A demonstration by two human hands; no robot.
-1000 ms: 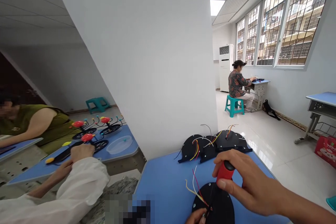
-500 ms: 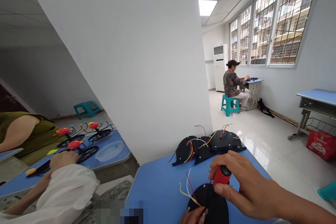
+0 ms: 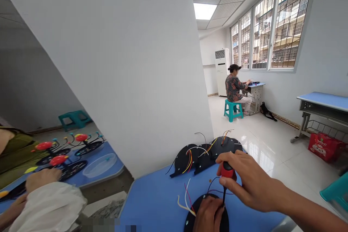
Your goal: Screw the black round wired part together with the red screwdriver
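My right hand [image 3: 246,185] is closed around the red and black handle of a screwdriver [image 3: 227,172], whose thin shaft points down. The shaft's tip meets a round black plastic part [image 3: 225,221] on the blue desk [image 3: 152,195], close to my left fingertips. Bent over that part is my left hand [image 3: 208,214], fingers drawn together; what they pinch, if anything, is hidden. Yellow, white and red wires [image 3: 187,197] rise from the part on the left, and a dark wire loops behind it.
Several black rounded parts with wires [image 3: 187,157] lean against the white pillar [image 3: 136,79] at the desk's back. On the left, a co-worker's hand [image 3: 45,181] is among models with red balls [image 3: 58,160]. A person [image 3: 233,85] sits at a far desk.
The view has swung right. My left hand has moved farther over the black part, up to the screwdriver's tip. The screwdriver now stands more upright, its shaft showing.
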